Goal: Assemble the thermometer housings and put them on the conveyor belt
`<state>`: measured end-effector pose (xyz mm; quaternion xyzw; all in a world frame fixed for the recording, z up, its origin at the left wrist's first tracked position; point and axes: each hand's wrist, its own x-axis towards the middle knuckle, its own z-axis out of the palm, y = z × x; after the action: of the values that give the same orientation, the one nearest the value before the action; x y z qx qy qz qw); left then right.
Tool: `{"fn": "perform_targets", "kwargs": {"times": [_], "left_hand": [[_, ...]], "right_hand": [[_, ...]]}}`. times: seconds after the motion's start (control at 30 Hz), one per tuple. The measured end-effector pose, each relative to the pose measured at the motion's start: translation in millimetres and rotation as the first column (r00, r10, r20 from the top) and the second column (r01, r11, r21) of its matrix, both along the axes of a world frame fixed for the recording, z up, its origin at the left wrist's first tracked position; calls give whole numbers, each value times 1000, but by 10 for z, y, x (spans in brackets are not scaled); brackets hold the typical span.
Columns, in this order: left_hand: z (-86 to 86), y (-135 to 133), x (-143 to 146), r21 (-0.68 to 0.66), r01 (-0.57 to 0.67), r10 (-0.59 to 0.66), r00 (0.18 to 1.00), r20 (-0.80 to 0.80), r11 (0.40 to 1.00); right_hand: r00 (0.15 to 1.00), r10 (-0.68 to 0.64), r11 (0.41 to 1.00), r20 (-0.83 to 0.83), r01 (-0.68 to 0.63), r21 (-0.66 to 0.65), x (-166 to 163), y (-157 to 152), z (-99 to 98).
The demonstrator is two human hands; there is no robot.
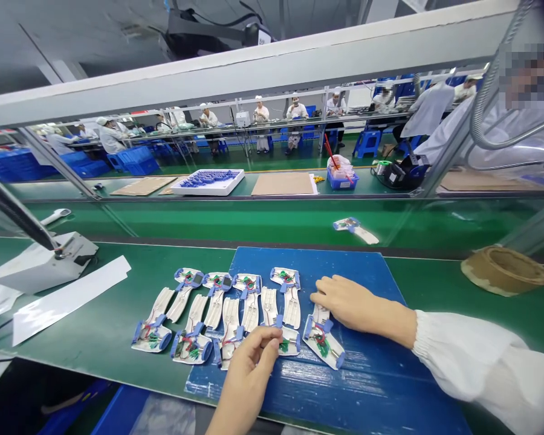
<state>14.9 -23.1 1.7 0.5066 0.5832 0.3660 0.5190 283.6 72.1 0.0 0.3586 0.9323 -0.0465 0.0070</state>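
Note:
Several opened thermometer gun halves (pixel 249 311), white shells with blue parts, green boards and red wires, lie in two rows. Over the handle of the rightmost one (pixel 323 343) my right hand (pixel 344 299) has its fingers curled down, gripping it. My left hand (pixel 252 365) is in front of the lower row, thumb and index finger pinched beside another thermometer gun half (pixel 290 343). Whatever is between those fingertips is too small or hidden to name. The left hand partly covers a neighbouring half (pixel 228 347).
A blue mat (pixel 381 380) covers part of the green bench. Beyond it, one more thermometer gun half (pixel 356 229) lies on a green conveyor belt (pixel 208 220). A tape roll (pixel 505 272) sits right; a white device (pixel 49 266) and paper strip (pixel 72 296) are left. People work behind.

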Motion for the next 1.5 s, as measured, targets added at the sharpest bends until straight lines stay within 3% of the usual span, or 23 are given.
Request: {"fn": "perform_targets", "kwargs": {"times": [0.2,0.4,0.5,0.63,0.7,0.97,1.13,1.33,1.5], "left_hand": [[-169,-99,67,-41,-34,41,982,185,999],[-229,-166,425,-127,60,13,861,509,990],[-235,-197,462,-153,71,3,898,440,986],[-257,-234,316,132,109,-126,984,125,985],[-273,-245,240,245,141,-153,988,31,959],[-307,-299,167,408,199,-208,978,-21,891],[-253,-304,162,342,180,-216,974,69,922],[-172,-279,168,269,126,-172,972,158,955],[-79,-218,201,-54,19,8,884,466,998]], "right_hand": [[997,-79,991,-3,78,-109,207,-234,271],[970,-143,987,-197,125,-99,94,-613,238],[938,-170,979,-301,127,-157,-27,-760,307],[861,-272,905,-429,78,-418,-182,-861,564],[855,-271,886,-442,42,-462,-240,-874,653],[838,-270,858,-473,-13,-513,-284,-872,654],[830,-311,836,-464,6,-549,-281,-857,692],[847,-263,881,-461,17,-472,-270,-849,611],[883,-219,935,-414,69,-348,-211,-843,416]]}}
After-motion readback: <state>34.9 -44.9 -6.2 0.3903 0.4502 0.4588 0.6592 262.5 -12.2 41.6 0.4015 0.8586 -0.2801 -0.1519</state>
